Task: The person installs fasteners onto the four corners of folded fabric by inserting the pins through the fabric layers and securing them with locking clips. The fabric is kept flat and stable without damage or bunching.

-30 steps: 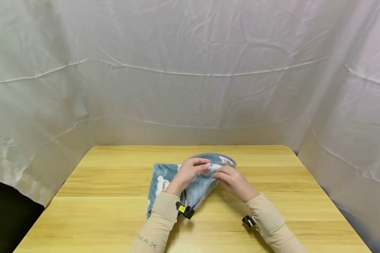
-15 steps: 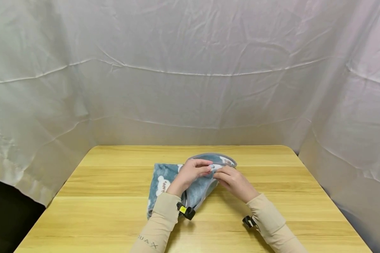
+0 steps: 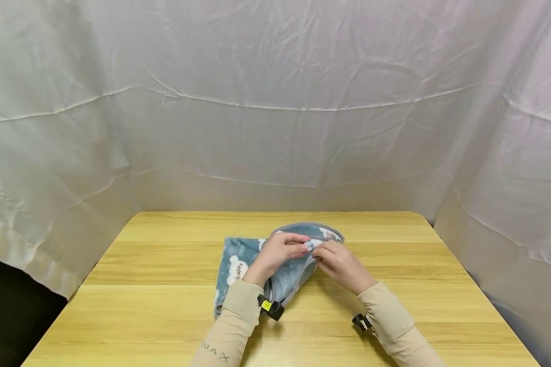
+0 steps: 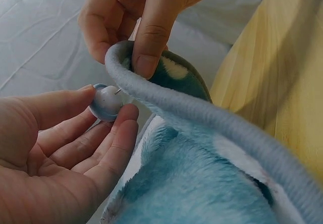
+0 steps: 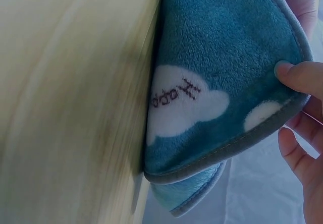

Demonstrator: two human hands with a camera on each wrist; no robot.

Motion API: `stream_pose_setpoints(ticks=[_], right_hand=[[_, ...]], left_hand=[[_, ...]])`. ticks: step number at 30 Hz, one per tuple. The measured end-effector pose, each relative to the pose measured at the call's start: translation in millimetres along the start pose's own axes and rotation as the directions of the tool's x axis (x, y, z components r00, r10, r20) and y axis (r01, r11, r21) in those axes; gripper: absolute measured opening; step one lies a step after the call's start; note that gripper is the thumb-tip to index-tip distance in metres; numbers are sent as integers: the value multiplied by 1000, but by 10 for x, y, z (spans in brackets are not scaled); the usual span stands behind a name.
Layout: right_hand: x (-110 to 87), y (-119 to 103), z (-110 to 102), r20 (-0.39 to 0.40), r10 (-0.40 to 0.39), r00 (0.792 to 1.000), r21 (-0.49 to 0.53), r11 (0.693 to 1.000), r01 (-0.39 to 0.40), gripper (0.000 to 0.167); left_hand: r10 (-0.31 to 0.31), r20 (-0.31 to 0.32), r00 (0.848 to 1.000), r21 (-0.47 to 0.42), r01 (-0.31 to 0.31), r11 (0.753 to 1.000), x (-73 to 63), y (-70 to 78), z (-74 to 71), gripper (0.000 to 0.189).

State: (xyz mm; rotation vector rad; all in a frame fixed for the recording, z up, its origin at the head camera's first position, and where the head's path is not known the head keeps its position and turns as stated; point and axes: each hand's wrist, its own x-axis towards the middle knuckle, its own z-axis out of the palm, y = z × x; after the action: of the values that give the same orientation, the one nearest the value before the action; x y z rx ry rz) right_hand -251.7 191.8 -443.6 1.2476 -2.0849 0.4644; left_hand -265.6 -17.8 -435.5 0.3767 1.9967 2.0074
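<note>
A fleecy blue blanket (image 3: 234, 250) with white bear and cloud shapes and grey piped edges lies folded on the table, one corner lifted. My left hand (image 3: 275, 255) holds a small round white piece with a blue rim (image 4: 107, 103) between thumb and fingers. A thin metal pin sticks out of it toward the grey piping (image 4: 192, 108). My right hand (image 3: 342, 265) pinches the blanket's edge close by; in the right wrist view a thumb (image 5: 298, 75) presses on the blue fleece (image 5: 227, 42). Whether the pin touches the fabric I cannot tell.
The light wooden table (image 3: 133, 316) carries the blanket near its middle. Pale hanging cloth (image 3: 284, 142) encloses the back and both sides. Small black cameras sit on both wrists, the left one (image 3: 272, 307) bearing a yellow label.
My left fingertips and the round piece have shifted slightly right, toward my right fingers. The right hand and the blanket stay almost still.
</note>
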Motion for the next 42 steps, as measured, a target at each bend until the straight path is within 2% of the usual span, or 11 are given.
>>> stream_pose_setpoints(ticks=[7, 13, 18, 24, 28, 32, 34, 37, 39, 42], right_hand=[[-3, 5, 3, -24, 9, 1000, -26, 1000, -10, 30], [-1, 16, 19, -67, -15, 998, -45, 999, 12, 32], [2, -8, -6, -36, -9, 999, -49, 999, 7, 29], [4, -5, -24, -13, -11, 1000, -29, 1000, 10, 26], [-2, 22, -48, 0, -12, 1000, -17, 1000, 12, 25], [-50, 37, -111, 26, -32, 999, -17, 999, 32, 25], [-103, 41, -158, 45, -53, 998, -26, 998, 54, 25], [-206, 42, -243, 78, -72, 994, -35, 997, 75, 27], [-284, 41, -299, 98, -74, 992, -39, 996, 79, 29], [-396, 30, -377, 133, -72, 989, -34, 996, 77, 29]], left_hand=[[-6, -8, 1000, 4, 6, 1000, -11, -8, 32, 30], [-10, 1, 1000, 8, 10, 1000, -28, 1, 62, 30], [-18, 5, 1000, 33, 17, 999, -52, 9, 62, 29], [10, 17, 1000, 127, -12, 992, -131, 84, -12, 36], [54, -62, 997, 199, -40, 979, -251, 188, -158, 34], [103, -170, 980, 253, -57, 966, -418, 258, -391, 29], [107, -219, 970, 276, -44, 960, -505, 277, -529, 27], [98, -268, 958, 296, -15, 955, -616, 291, -737, 25], [71, -290, 955, 304, 22, 952, -680, 312, -859, 24], [38, -289, 957, 346, 67, 936, -742, 313, -1018, 25]])
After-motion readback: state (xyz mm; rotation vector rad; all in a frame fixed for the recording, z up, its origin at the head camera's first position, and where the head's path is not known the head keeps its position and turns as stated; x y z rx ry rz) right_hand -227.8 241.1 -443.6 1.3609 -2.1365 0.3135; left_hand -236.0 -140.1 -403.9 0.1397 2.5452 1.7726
